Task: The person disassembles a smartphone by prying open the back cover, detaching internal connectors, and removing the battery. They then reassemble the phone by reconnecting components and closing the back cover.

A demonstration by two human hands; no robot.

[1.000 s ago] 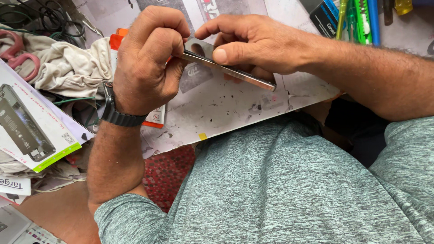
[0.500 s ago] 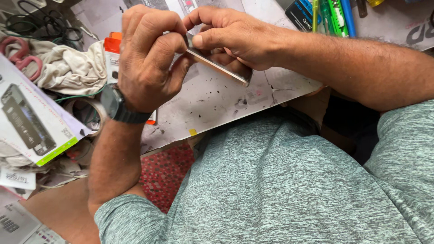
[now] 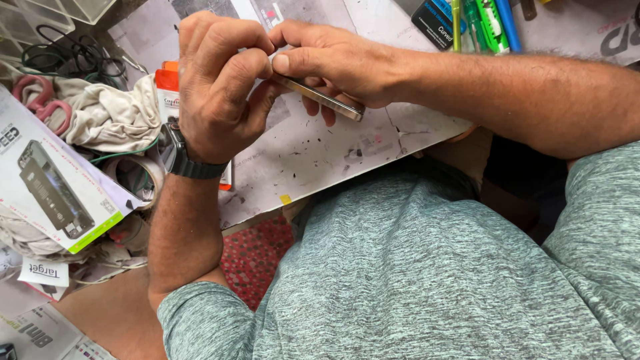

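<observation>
Head view: phone (image 3: 320, 99) higher than before, left hand (image 3: 217, 87) nearer right hand (image 3: 333, 63).

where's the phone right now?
Head view, upper centre: the phone is held edge-on between the left hand and right hand, above the speckled work mat.

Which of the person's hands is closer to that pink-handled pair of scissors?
Left. The left hand is nearer the scissors; the right hand lies farther away, beyond it, holding the phone.
</observation>
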